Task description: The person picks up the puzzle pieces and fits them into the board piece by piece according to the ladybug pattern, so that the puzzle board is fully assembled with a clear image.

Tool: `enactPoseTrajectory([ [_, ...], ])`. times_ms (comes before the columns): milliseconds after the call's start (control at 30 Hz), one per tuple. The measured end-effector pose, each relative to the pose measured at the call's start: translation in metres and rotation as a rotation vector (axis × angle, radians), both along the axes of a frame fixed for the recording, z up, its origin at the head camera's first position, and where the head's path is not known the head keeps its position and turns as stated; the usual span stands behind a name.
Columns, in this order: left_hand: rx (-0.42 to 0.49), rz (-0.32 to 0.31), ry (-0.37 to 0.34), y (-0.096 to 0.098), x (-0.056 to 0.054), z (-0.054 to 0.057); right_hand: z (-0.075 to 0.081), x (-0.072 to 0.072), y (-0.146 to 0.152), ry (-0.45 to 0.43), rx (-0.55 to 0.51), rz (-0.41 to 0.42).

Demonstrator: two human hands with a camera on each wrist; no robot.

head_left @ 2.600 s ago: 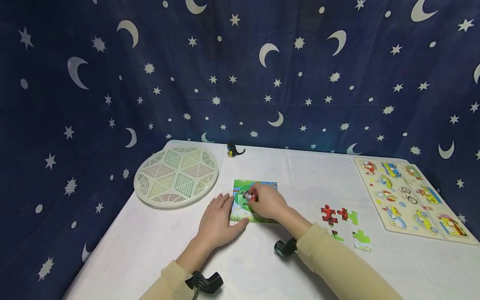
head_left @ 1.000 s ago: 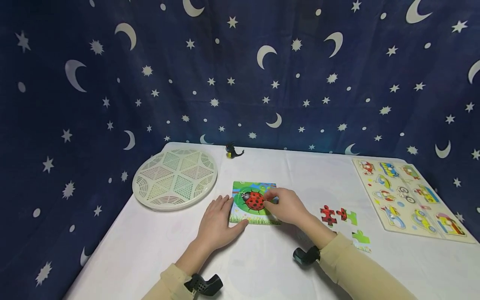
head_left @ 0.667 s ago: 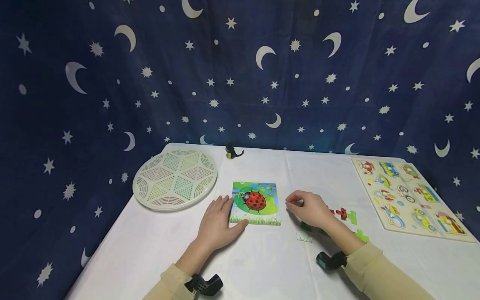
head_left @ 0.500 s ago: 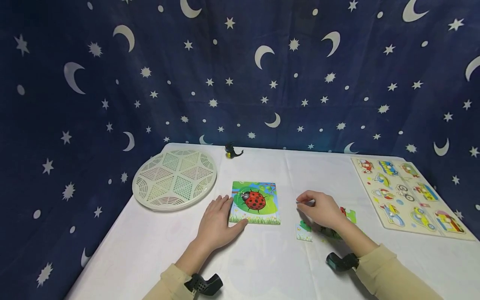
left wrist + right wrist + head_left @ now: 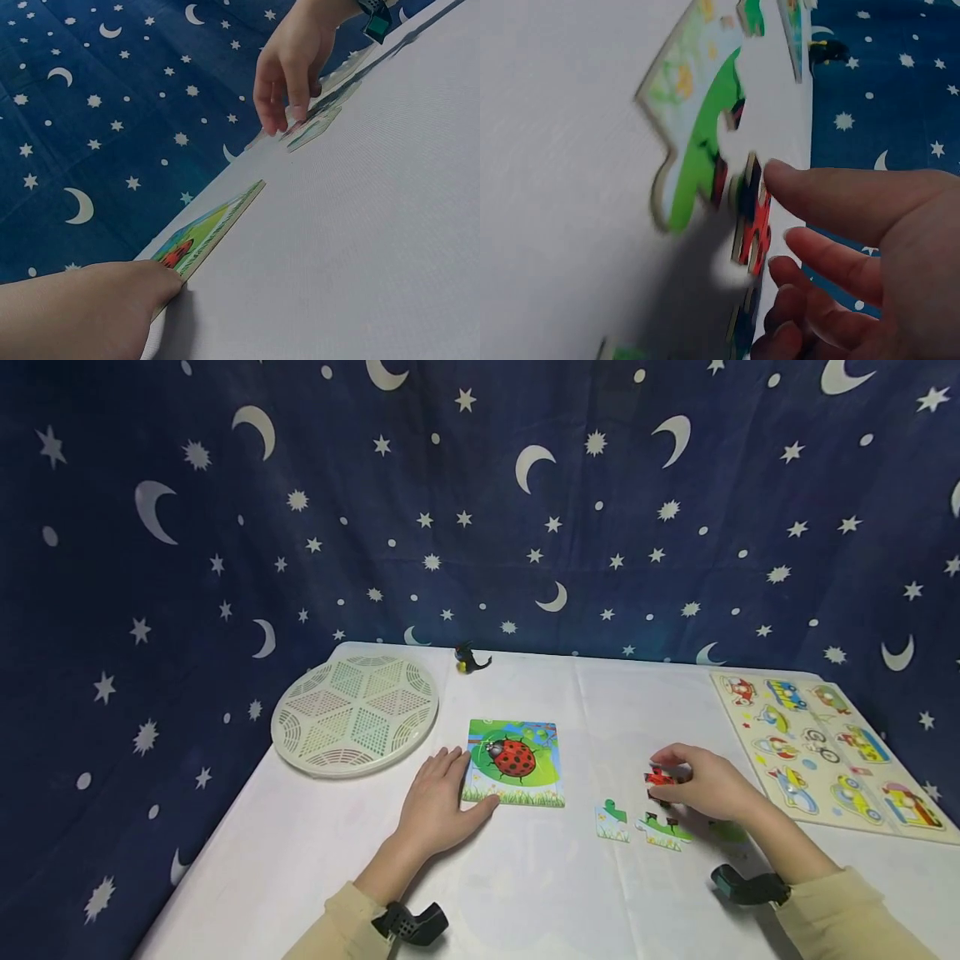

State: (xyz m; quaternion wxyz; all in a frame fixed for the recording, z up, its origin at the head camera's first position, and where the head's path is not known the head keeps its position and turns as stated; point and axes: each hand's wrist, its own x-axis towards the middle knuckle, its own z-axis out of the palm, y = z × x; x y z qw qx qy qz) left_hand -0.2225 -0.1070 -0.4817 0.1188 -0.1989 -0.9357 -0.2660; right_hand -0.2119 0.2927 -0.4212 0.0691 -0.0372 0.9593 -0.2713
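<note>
The left hand [image 5: 438,802] rests flat against the near left edge of a square ladybug picture board [image 5: 517,781], its thumb along the corner. In the left wrist view, only part of this hand shows beside the board [image 5: 225,217]. To the right, the right hand [image 5: 701,781] curls its thumb and fingers about a red jigsaw piece [image 5: 655,779]. In the right wrist view, the thumb tip is at one end of this red piece [image 5: 759,225]. A green grassy piece [image 5: 663,837] lies just in front, with a grassy corner piece [image 5: 612,828] to its left.
Another green piece [image 5: 729,832] lies partly shaded by the right wrist. A round patterned lid-like board [image 5: 356,714] sits at left. A small black toy [image 5: 468,658] stands at the back. A vehicle picture board [image 5: 832,752] lies at right, before a starry curtain [image 5: 480,485].
The right hand has left the ladybug board and moved right to the loose red piece. The whole ladybug picture and grassy corner piece have come into view. The left hand has stayed put.
</note>
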Motion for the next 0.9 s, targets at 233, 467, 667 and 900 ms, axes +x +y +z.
enactPoseTrajectory([
  [233, -0.017, 0.006, -0.004, 0.0, -0.003, 0.004, 0.0, -0.005, 0.007, -0.016, 0.046, 0.012],
  [467, -0.022, -0.006, -0.01, 0.003, -0.005, 0.005, 0.001, -0.005, 0.01, -0.044, 0.019, 0.006],
  [667, -0.014, 0.0, -0.022, 0.004, -0.002, 0.004, 0.0, -0.005, 0.012, -0.045, 0.06, -0.011],
  [900, -0.014, 0.013, -0.037, 0.003, 0.001, 0.0, 0.0, -0.004, 0.013, -0.036, 0.097, 0.026],
])
